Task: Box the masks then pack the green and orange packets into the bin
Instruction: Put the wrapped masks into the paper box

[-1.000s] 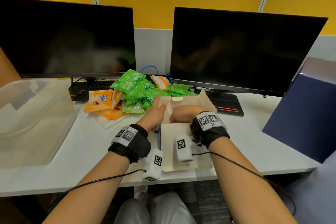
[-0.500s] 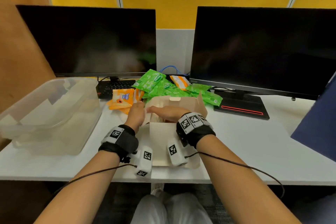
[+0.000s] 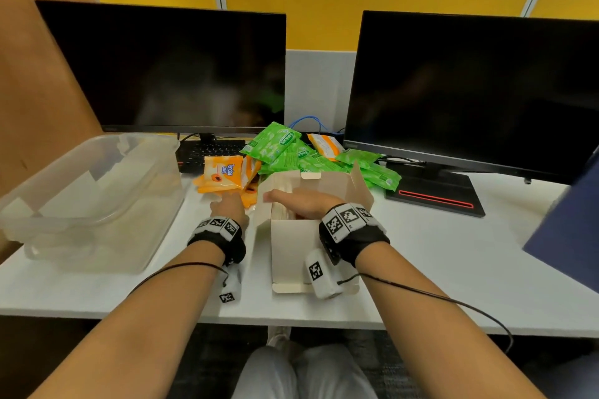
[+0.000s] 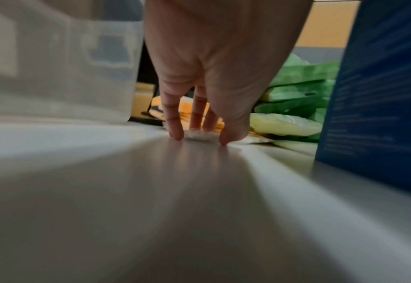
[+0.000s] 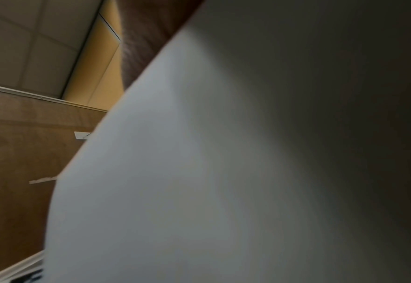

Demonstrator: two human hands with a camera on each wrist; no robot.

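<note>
An open cardboard box [image 3: 291, 246] stands at the table's centre, its outside blue [image 4: 381, 95] in the left wrist view. My right hand [image 3: 285, 199] lies flat inside it, pressing on the white masks [image 3: 279, 185]. My left hand [image 3: 223, 201] is just left of the box, its straight fingertips [image 4: 175, 134] on the table at a loose white mask [image 4: 199, 134]. Behind lie orange packets [image 3: 223, 172] and a heap of green packets [image 3: 285, 146]. The clear bin [image 3: 97, 197] sits at left. A pale box flap [image 5: 223, 172] fills the right wrist view.
Two dark monitors [image 3: 168, 68] [image 3: 470, 91] stand at the back, a keyboard [image 3: 210, 151] under the left one and a black stand base [image 3: 434, 194] at right. A dark blue object [image 3: 570, 223] juts in at the right edge.
My left hand has left the box's side and dropped leftward onto the table by the orange packets. My right hand has stayed in the box and stretched flat.
</note>
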